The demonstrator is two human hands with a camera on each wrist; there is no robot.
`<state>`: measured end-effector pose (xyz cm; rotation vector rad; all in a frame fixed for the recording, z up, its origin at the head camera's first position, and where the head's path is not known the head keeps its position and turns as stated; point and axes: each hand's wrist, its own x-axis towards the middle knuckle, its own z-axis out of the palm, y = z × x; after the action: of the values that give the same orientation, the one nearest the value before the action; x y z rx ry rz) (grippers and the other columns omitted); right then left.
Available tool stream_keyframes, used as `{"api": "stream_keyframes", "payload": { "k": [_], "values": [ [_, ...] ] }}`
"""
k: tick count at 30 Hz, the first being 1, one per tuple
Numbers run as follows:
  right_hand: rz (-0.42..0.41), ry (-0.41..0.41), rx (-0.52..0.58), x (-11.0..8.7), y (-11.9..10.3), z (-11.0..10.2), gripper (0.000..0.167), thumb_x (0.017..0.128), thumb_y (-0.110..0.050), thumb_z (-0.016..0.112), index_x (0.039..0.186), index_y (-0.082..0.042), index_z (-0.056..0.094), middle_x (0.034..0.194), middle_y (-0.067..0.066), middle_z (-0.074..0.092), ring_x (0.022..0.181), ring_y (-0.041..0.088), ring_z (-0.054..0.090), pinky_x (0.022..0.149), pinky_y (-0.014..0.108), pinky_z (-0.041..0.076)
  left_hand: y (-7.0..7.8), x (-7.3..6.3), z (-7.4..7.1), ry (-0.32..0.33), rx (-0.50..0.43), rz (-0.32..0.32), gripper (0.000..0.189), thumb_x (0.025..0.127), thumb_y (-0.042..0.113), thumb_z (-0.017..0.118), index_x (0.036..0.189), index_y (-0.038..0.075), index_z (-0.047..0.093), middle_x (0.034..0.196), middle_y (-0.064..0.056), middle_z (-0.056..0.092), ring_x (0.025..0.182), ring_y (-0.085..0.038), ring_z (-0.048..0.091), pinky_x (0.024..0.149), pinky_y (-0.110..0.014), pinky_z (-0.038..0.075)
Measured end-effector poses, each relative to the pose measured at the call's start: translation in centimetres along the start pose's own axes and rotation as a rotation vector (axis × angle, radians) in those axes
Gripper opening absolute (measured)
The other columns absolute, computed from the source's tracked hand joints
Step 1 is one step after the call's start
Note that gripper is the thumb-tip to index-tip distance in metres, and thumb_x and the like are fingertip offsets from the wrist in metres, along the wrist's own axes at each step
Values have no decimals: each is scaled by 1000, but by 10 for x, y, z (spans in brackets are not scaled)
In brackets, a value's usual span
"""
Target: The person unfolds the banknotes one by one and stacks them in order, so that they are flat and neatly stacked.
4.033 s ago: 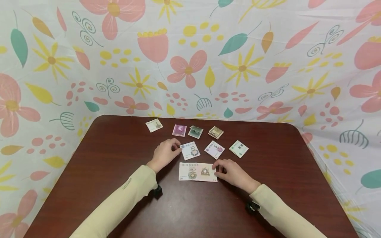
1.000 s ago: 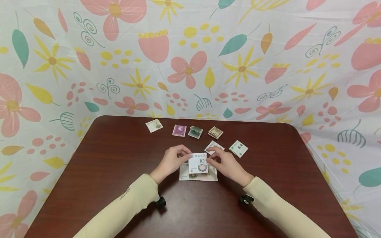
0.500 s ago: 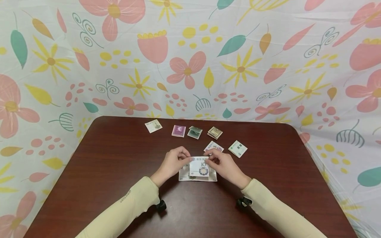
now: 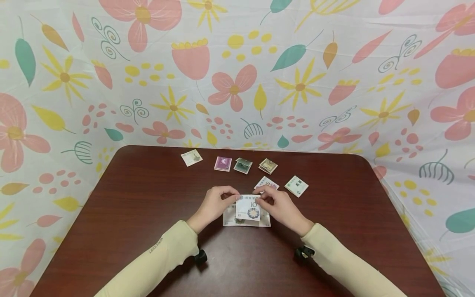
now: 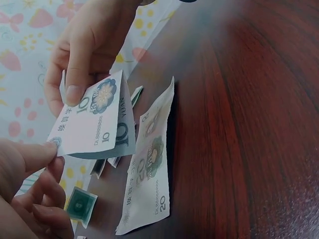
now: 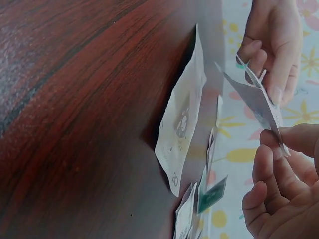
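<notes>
Between both hands a folded 10-yuan play banknote [image 4: 246, 209] is held up, its folded halves slightly apart in the left wrist view. My left hand [image 4: 213, 206] pinches its upper left corner between thumb and fingers. At the upper right edge my right hand [image 4: 282, 208] pinches it too, as the right wrist view also shows. Beneath it on the table lies an unfolded 20-yuan banknote [image 5: 149, 172], partly covered in the head view and bearing crease waves. Just beyond my right fingers is a folded 5-yuan banknote [image 4: 265, 182], partly hidden by that hand.
A folded 2-yuan note [image 4: 297, 186] lies to the right. Along the back stand a 1-yuan note [image 4: 191, 157], a purple folded note [image 4: 223, 163], a green one [image 4: 243, 165] and a brown one [image 4: 268, 166]. The dark wooden table [image 4: 148, 198] meets a flowered cloth [image 4: 233, 123] behind.
The 10-yuan note was lifted from beside my left hand and brought over the 20-yuan note. My right hand left the 20-yuan note and pinches the 10. Over the last half second little moved.
</notes>
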<state>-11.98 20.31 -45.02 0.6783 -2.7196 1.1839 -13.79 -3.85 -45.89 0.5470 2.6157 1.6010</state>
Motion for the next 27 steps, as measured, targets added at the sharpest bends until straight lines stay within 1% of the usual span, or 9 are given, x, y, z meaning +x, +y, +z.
{"api": "stream_keyframes", "payload": {
  "k": [4,6,9,13,16,19,22,23,27],
  "values": [
    [8,-3,-5,0,-2,0,19,93,-6,76,111,-12,72,83,-8,70,70,5,58,65,27,50,0,0,1,7,12,-6,4,94,11,78,94,13,81,83,3,75,68,-5,58,63,-22,46],
    [13,-5,-5,0,-2,0,19,94,-7,76,111,-13,72,82,-8,69,70,5,58,65,26,50,-1,0,1,7,-1,-19,4,93,11,78,98,11,79,83,2,75,67,-6,58,63,-22,47],
    [14,-7,-1,0,-3,0,19,94,-6,75,112,-13,73,81,-9,68,69,5,57,64,26,50,-1,0,1,10,-30,-31,11,93,9,78,103,7,73,83,0,76,66,-7,57,63,-23,46],
    [8,-5,4,1,-2,-1,20,95,-6,74,112,-15,73,81,-10,68,69,5,57,64,25,49,0,0,1,17,-46,-38,10,92,9,79,98,8,71,82,-1,75,63,-7,56,60,-23,46],
    [-5,-1,2,0,-1,-2,19,97,-7,73,113,-16,73,82,-9,68,69,6,56,64,26,48,0,-1,0,10,-95,-48,7,93,7,78,91,8,71,81,-5,75,59,-9,57,54,-22,47],
    [-5,2,-3,-1,0,-4,16,99,-12,70,115,-15,75,93,-7,73,77,7,60,69,27,49,-1,-1,0,8,-160,-55,7,93,5,77,91,7,71,80,-8,74,55,-16,59,50,-22,47],
    [9,1,-10,-1,-1,-7,18,102,-17,67,118,-13,76,108,-3,76,92,10,66,80,32,54,-2,0,-2,37,-170,-27,7,93,3,77,90,7,71,80,-8,75,60,-20,62,54,-22,48],
    [19,0,-8,-1,-1,-8,19,103,-18,66,119,-12,76,114,-2,76,98,11,67,84,34,55,-2,0,-2,50,-163,-16,8,93,4,77,90,7,71,81,-7,75,63,-19,63,57,-22,49],
    [48,-10,4,-2,0,-12,22,104,-20,65,122,-12,75,119,0,75,110,15,68,93,42,55,-2,0,-4,93,-131,17,8,92,4,77,89,9,72,81,-4,76,70,-11,63,68,-22,50]
  ]
}}
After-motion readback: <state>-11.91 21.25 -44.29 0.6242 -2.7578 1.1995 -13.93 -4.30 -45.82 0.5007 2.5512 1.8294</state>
